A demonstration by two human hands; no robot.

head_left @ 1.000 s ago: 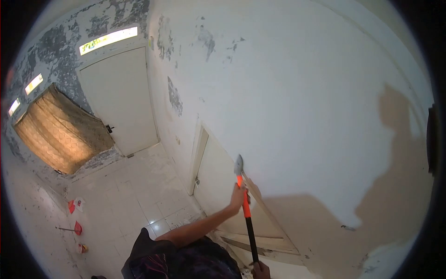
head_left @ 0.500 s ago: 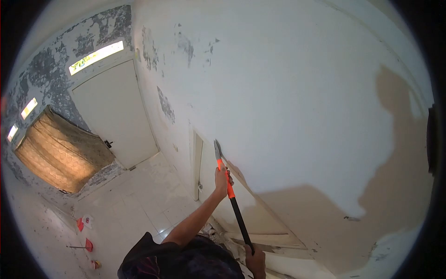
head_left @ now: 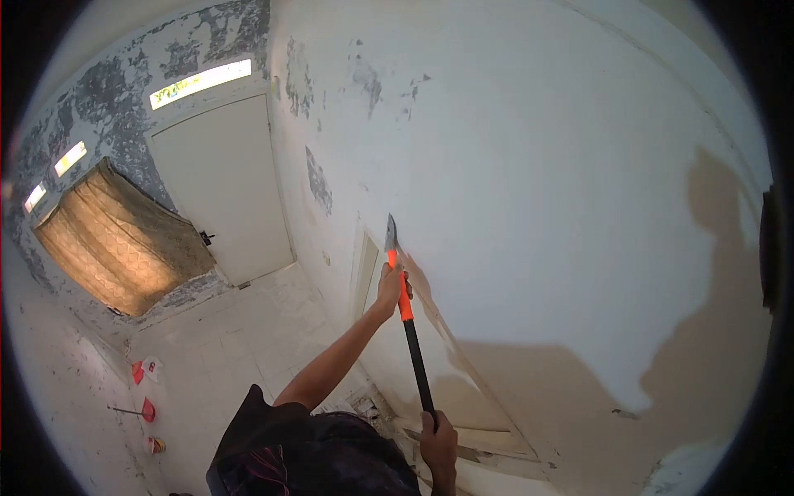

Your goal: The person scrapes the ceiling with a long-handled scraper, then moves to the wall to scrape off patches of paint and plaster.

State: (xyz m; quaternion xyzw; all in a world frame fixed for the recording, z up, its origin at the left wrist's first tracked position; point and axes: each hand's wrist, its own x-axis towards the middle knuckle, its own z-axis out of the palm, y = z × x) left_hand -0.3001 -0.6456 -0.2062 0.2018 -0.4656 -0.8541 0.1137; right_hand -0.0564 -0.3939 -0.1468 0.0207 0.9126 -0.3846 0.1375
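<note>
A long scraper (head_left: 418, 364) with a black shaft, an orange upper grip and a grey metal blade slants up in front of the white wall (head_left: 529, 207). My left hand (head_left: 392, 288) is wrapped round the orange grip just below the blade. Lower down, my right hand (head_left: 438, 440) closes round the black end of the shaft. The blade tip is above the corner of a pale door frame (head_left: 463, 360); whether it touches the wall cannot be told. Grey patches (head_left: 366, 83) of bare surface show on the wall, up and left of the blade.
A closed white door (head_left: 217, 186) and a brown curtain (head_left: 124, 244) are on the peeling far wall. Red dustpan-like items (head_left: 149, 409) and a small tub (head_left: 155, 445) lie at the lower left of the tiled floor (head_left: 207, 364). Shadows fall across the right wall.
The scraper and both my hands have moved up, with the blade higher beside the door frame. The view has shifted, so the far door and curtain appear further right.
</note>
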